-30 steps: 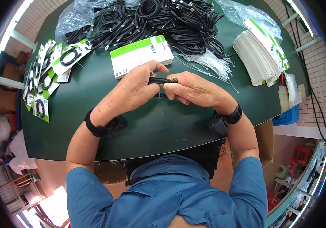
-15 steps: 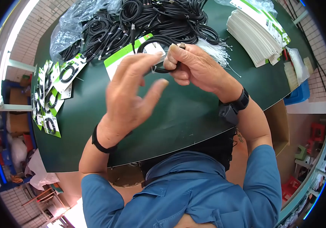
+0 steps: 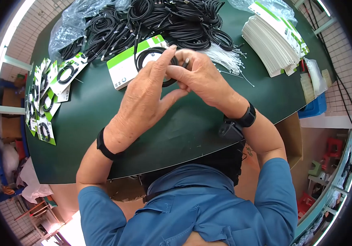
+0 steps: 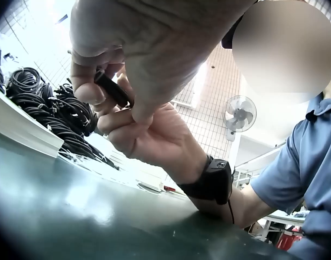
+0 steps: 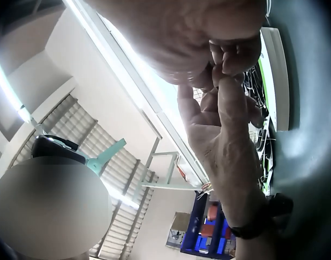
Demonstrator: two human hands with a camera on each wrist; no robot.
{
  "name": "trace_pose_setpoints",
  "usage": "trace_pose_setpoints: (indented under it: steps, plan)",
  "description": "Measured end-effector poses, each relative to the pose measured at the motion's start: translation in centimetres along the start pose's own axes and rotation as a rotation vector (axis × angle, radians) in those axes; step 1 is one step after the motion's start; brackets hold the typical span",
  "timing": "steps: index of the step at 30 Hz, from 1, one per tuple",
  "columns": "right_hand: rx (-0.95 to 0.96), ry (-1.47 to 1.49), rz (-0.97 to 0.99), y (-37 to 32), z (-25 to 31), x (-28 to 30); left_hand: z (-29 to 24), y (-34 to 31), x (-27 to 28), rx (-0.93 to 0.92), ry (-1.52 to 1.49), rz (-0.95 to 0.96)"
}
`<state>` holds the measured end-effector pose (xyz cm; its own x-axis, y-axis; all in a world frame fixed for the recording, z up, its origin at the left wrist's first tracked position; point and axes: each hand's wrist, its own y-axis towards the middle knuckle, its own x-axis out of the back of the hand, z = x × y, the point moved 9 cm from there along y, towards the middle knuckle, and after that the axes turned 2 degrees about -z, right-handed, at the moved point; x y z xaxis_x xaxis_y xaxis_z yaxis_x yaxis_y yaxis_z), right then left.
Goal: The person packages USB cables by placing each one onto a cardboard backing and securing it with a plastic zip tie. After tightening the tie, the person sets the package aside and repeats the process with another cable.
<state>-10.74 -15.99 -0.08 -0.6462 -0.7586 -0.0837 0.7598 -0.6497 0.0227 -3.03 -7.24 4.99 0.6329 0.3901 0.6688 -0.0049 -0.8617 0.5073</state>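
A coiled black cable (image 3: 139,57) is held up over the front of a white and green box (image 3: 120,67). My right hand (image 3: 208,80) pinches the coil's right side, with a metal plug end by its fingers. My left hand (image 3: 143,96) meets it from the left, fingers mostly straight across the coil and thumb reaching toward the right fingers. In the left wrist view a dark cable piece (image 4: 114,88) lies between the fingertips of both hands. The right wrist view shows the left hand (image 5: 225,135) touching the right hand (image 5: 209,32); the cable is hidden there.
Many black cables (image 3: 176,20) are heaped at the back, beside white ties (image 3: 225,57). A stack of cards (image 3: 270,47) stands at the right, packaged cables (image 3: 65,74) at the left. Clear plastic bags (image 3: 67,30) lie behind.
The left hand swung away from the coil and is back against it and the right hand. The coil went from bunched between both hands to a spread open loop.
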Motion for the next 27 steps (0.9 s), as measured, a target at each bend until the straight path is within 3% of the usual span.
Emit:
trace_pose_setpoints:
  steps: [1, 6, 9, 14, 17, 18, 21, 22, 25, 27]
  plan:
    - [0.101, -0.129, -0.09, -0.2, 1.0, 0.7, 0.1, -0.2, 0.0, 0.004, -0.032, -0.004]
    - [-0.003, -0.095, -0.067, -0.2, 1.0, 1.5, 0.0, -0.3, 0.5, 0.002, -0.137, -0.025]
    - [-0.069, 0.153, 0.0, -0.3, 0.7, 1.1, 0.5, -0.4, 0.8, -0.018, -0.192, -0.065]
    - [-0.096, 0.286, 0.051, -0.5, 0.9, 0.7, 0.8, -0.2, 1.9, -0.057, -0.278, -0.117]
    - [-0.006, -0.07, -0.002, -0.8, 2.8, 1.4, 0.7, 0.3, 2.6, -0.09, -0.282, -0.103]
    - [-0.001, -0.063, -0.001, -0.9, 2.8, 1.5, 0.5, 0.4, 3.0, -0.119, -0.281, -0.098]
    - [0.489, -0.502, -0.096, -2.1, 6.9, 1.6, 0.1, 0.6, 3.4, -0.171, -0.26, -0.08]
    - [0.492, -0.496, -0.099, -2.1, 7.0, 1.7, -0.1, 0.6, 3.5, -0.192, -0.245, -0.069]
    - [0.713, -0.665, 0.179, -2.9, 7.6, -1.2, -0.8, 0.7, 3.3, -0.247, -0.206, -0.032]
    - [0.704, -0.731, 0.183, -2.7, 6.4, -1.5, -1.5, 0.5, 2.8, -0.308, -0.164, 0.008]
